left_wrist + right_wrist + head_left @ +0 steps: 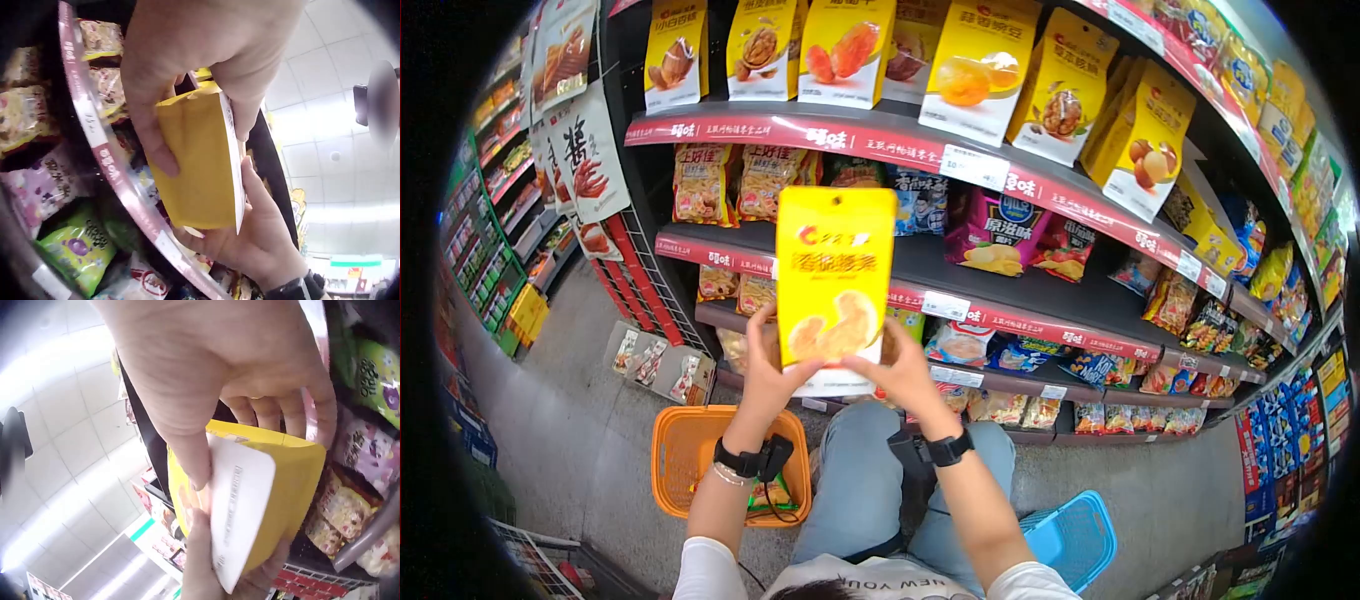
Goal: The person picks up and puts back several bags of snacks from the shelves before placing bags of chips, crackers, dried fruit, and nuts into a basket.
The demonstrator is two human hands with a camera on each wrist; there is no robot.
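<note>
Down and to the left of the left hand, an orange basket (685,450) sits on the shop floor with a packet lying inside it. The left hand (772,372) has its grip on the lower left corner of a tall yellow snack pouch (833,285), thumb lying across the front and fingers curled round the back; the left wrist view shows those fingers (153,134) wrapped against the plain yellow back panel. The pouch stands upright between the two hands, raised in front of the shelves (920,270), its printed front turned toward the person. The right hand (908,375) grips the lower right corner, thumb (190,459) pressed on the white base strip and the other fingers bent behind the pack. Both hands touch the pouch and lie just beside each other at its bottom edge. Behind the hands, the shelf rows carry mixed snack bags behind red price rails, with a row of yellow pouches (960,65) on the top level, well above the grip. Below and to the right of the right hand, a blue basket (1075,535) rests on the floor beside the person's knee.
</note>
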